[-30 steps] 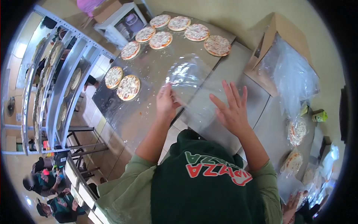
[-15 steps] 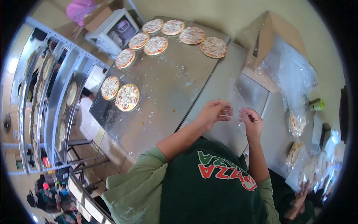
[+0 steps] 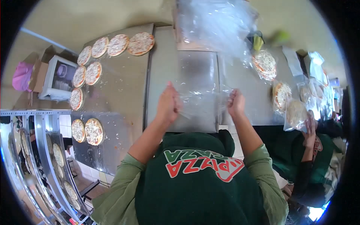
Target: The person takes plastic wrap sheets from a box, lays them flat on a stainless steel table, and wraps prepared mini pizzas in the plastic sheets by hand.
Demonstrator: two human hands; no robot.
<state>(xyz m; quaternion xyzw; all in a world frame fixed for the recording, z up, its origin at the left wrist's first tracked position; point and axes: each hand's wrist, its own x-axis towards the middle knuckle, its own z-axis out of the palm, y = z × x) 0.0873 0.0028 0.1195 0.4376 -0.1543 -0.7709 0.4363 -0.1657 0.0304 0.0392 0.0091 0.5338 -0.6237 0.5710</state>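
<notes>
A clear plastic bag (image 3: 202, 98) is stretched between my two hands above the metal table (image 3: 198, 69). My left hand (image 3: 168, 102) is closed on the bag's left side, thumb pointing up. The bag's right side is pinched in my right hand (image 3: 236, 103). Several topped pizzas stand on the left table, among them one large pizza (image 3: 141, 43) at its back corner and a pair near the front, with one pizza (image 3: 94, 131) on the right of that pair. No pizza shows inside the bag that I hold.
An open box with a heap of plastic bags (image 3: 217, 22) is at the back. On the right, a co-worker's hand (image 3: 309, 129) touches a bagged pizza (image 3: 296, 113). More bagged pizzas (image 3: 264, 64) lie behind it. A metal rack (image 3: 48, 150) with pizzas stands at the lower left.
The view has swung to the right. My hands, close together half a second ago, are now apart with the bag pulled wide between them. My right hand, open a second ago, is closed.
</notes>
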